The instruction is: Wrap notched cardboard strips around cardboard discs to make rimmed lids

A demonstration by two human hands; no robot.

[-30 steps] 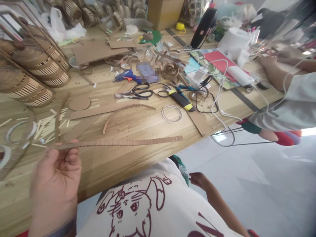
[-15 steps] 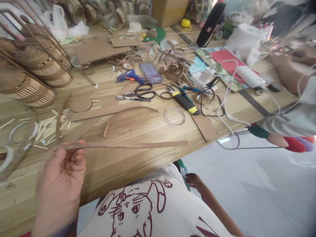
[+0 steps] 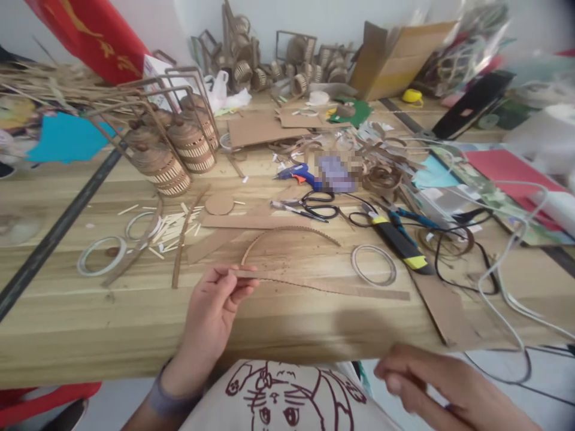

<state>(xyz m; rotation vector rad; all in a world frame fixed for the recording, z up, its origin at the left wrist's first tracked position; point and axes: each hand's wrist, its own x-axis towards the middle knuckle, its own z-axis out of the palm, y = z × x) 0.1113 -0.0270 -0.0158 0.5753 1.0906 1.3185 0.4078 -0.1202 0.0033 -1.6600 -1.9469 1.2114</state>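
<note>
My left hand (image 3: 211, 314) pinches one end of a long, narrow cardboard strip (image 3: 341, 290) between thumb and fingers. The strip has a finely notched edge and stretches rightward above the wooden table. Just behind it lies a second, curved cardboard strip (image 3: 287, 230). My right hand (image 3: 442, 386) is off the table's front edge at lower right, slightly blurred, its fingers loosely bent and apart with nothing visible in them. A roll of tape (image 3: 393, 269) lies beyond the held strip's far end.
Scissors (image 3: 330, 211), a pen (image 3: 300, 211), a blue glue gun (image 3: 303, 175) and a yellow-black utility knife (image 3: 398, 239) lie mid-table. Lidded basket-like lanterns (image 3: 168, 176) stand left, near scattered pale sticks (image 3: 173, 230). White cables (image 3: 498, 272) loop over the right side.
The view has swung left, showing more of the table's left side. My right hand has come up from beside my body toward the table edge. My left hand still holds the strip.
</note>
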